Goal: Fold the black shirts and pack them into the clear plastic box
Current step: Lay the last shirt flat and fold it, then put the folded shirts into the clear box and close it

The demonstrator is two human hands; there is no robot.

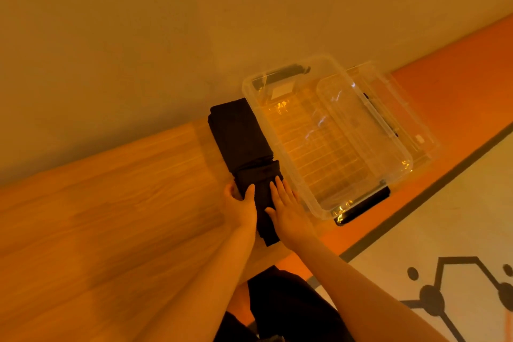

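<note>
- The wooden table fills the left and near part of your view, its grain running toward the far wall.
- Your left hand is at the left edge of the black shirt. The thumb sits on top of the cloth and the other fingers curl round the folded near end, so you grip the shirt from its left side.
- The black shirt lies on the table as a long narrow folded strip, running from the far wall toward you. Its near part is doubled over into a thicker bundle under your hands. Its right edge lies just beside the box, and the far end looks tucked against the box's left wall.
- Your right hand lies flat on the shirt's near part, fingers straight and slightly spread, palm pressing down on the cloth. It holds nothing by pinching.
- The clear plastic box stands to the right of the shirt, on the table's right end. It is open at the top and you can see the ribbed bottom through it. No shirt lies inside.
- A black latch shows at the box's near end, and another dark handle at the far end.
- The clear lid lies against the box's right side, partly under it.
- Further right is an orange strip, then a pale floor with a black line pattern.
</note>
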